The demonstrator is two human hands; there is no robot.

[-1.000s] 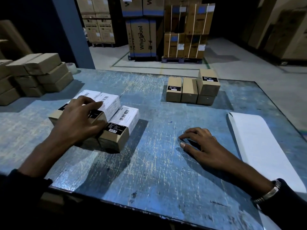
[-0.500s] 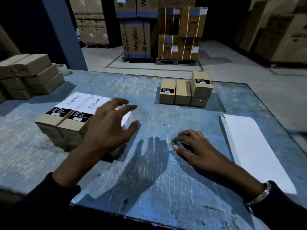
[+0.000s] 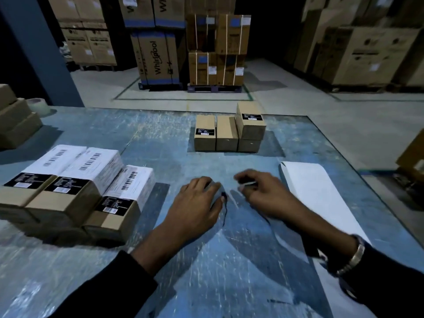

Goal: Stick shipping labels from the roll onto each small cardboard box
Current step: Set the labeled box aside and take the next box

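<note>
Three small cardboard boxes with white shipping labels on top (image 3: 91, 166) stand together at the left of the blue table (image 3: 160, 138). Several small boxes without white labels (image 3: 226, 133) stand at the middle back, one of them stacked on another (image 3: 250, 121). A long white strip of label paper (image 3: 316, 191) lies flat on the right. My left hand (image 3: 197, 203) rests on the table in the middle, its fingers relaxed, holding nothing. Just right of it, my right hand (image 3: 263, 191) is blurred; its fingers are loosely curled and nothing shows between them.
More plain brown boxes (image 3: 16, 120) are stacked at the far left edge, with a roll of tape (image 3: 37, 106) behind them. Beyond the table a blue pillar (image 3: 46, 53) and large cartons on pallets (image 3: 215, 53) stand on the warehouse floor.
My left hand has come off the labelled boxes and moved right to the middle of the table, close beside my right hand. My right hand has shifted slightly.
</note>
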